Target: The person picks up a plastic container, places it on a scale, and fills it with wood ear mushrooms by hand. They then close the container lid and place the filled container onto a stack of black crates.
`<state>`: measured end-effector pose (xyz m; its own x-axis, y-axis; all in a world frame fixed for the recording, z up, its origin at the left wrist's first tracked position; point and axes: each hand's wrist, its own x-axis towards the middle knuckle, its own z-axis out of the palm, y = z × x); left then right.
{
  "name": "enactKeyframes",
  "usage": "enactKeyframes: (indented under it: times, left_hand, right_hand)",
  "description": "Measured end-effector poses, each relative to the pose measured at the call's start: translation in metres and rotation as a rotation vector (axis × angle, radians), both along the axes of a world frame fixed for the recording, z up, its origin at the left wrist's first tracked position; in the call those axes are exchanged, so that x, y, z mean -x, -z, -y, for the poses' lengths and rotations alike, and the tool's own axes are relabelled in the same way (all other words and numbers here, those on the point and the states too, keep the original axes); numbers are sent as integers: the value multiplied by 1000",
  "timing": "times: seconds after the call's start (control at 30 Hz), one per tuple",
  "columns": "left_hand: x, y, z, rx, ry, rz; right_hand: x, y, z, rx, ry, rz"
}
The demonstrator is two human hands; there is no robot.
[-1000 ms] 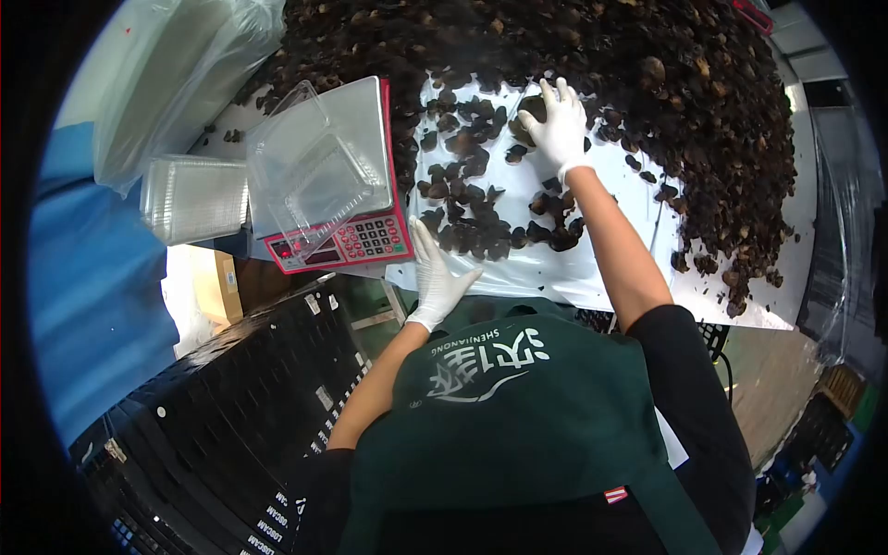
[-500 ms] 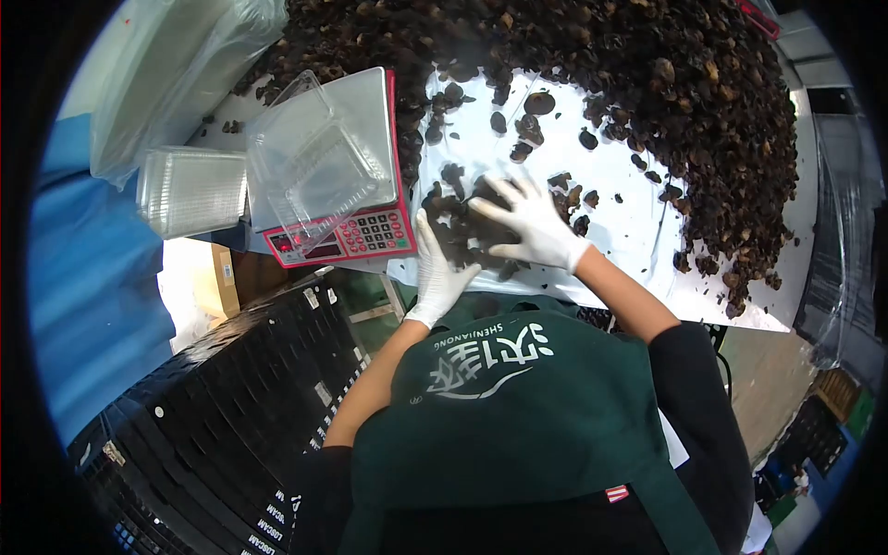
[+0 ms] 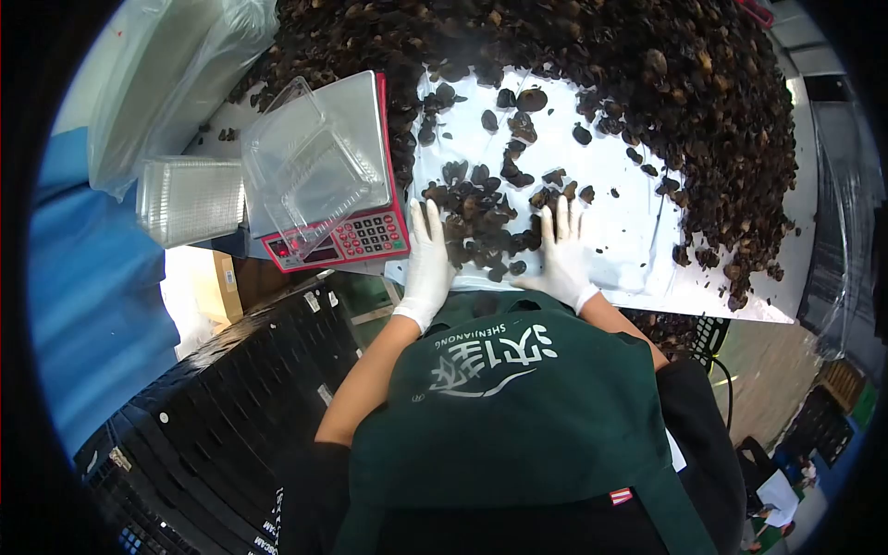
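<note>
Green apron nearest my camera. My left hand spread flat, fingers straight, grasping nothing; just beside scale, contact unclear to me. My right hand also flat, fingers slightly parted, on white sheet. Clump of dark pieces lies between hands. Clear tray tilted on scale; tray stack beside it. Beyond, large dark heap.

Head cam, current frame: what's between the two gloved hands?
A loose cluster of dark brown pieces, on the white sheet, lies between the left hand and right hand. Shows in the head view.
</note>
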<state>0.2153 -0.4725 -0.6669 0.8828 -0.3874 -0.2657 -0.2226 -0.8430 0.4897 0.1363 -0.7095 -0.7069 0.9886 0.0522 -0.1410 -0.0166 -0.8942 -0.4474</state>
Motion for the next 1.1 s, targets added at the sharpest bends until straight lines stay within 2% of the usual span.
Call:
enactKeyframes:
  times: [0.17, 0.23, 0.27, 0.3, 0.37, 0.5, 0.57, 0.63, 0.67, 0.73, 0.77, 0.8, 0.83, 0.9, 0.97, 1.03, 1.1]
  left_hand:
    - [-22, 1, 17, -115, -32, 47]
    - [-36, -9, 26, -89, -82, -75]
    - [-39, 8, 24, -120, -46, 52]
    - [-47, 6, 26, -120, -50, 52]
    - [-64, 1, 31, -199, 18, -131]
    - [-84, -1, 44, -278, 86, -274]
    - [-77, 7, 47, -320, 78, -211]
    - [-76, 29, 41, -139, 73, -218]
    - [-73, 51, 37, -142, 73, -213]
    - [-67, 108, 30, 506, -129, -331]
    - [-67, 119, 31, 834, -229, -382]
    - [-61, 48, 47, 413, -62, 17]
    - [-63, 29, 54, 447, -85, -42]
    - [-68, 18, 60, 453, -55, 38]
    - [-71, 0, 59, 503, -73, 25]
    - [-77, -30, 52, 545, -96, 27]
    - [-83, -65, 35, 548, -157, 135]
  right_hand:
    - [-49, -10, -31, -48, -36, 67]
    - [-65, -12, -36, -51, -50, 28]
    - [-71, -12, -37, -15, -52, 65]
    - [-75, -12, -37, -15, -56, 66]
    - [-80, -12, -38, 7, -80, 21]
    - [-83, -1, -38, -28, -40, 157]
    - [-86, 3, -40, -32, -34, 165]
    - [-90, 6, -42, -36, -22, 179]
    - [-92, 7, -42, -127, 19, 120]
    - [-96, 12, -41, -219, 57, 65]
    - [-100, 16, -38, -402, 99, 70]
    - [-103, 18, -36, -584, 140, 74]
    - [-106, 15, -36, -582, 137, 80]
    - [-109, 3, -36, -809, 187, 88]
    - [-117, -28, -35, -752, 199, 29]
    - [-126, -52, -43, -863, 177, 71]
    - [-141, -82, -60, -907, 86, 187]
